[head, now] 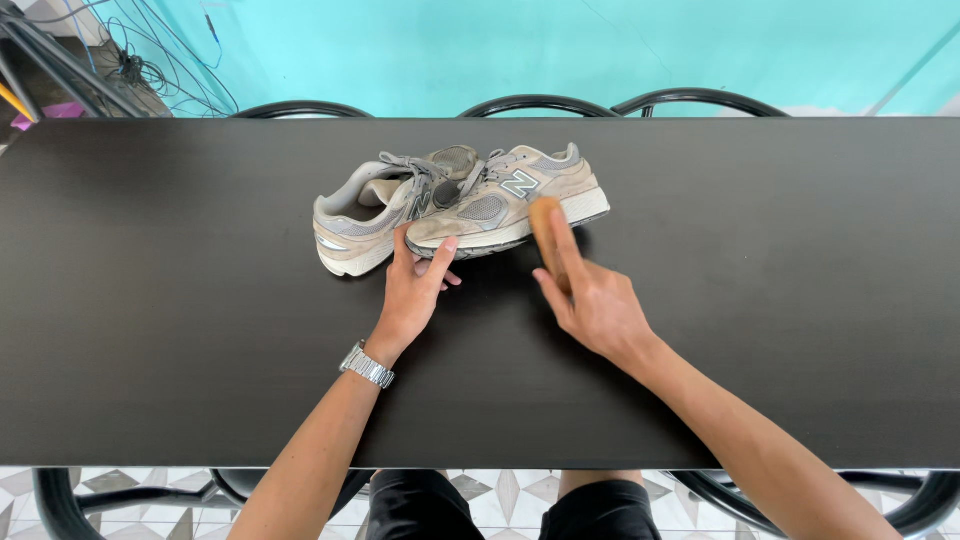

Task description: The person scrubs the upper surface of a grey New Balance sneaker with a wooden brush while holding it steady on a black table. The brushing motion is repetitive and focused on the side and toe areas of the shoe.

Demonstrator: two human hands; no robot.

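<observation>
Here my left hand [415,290] pins the toe of the near shoe [505,205], fingers spread flat against it, touching. My right hand [590,300] has its fingers closed along a wooden brush [545,228] laid against that shoe's side. Both shoes sit mid-tabletop, nearer the far edge, the other shoe [365,215] leaning against the first. I reckon a hard stroke could shove the shoe out from under my light hold, or knock its partner over, since only fingertips steady it.
</observation>
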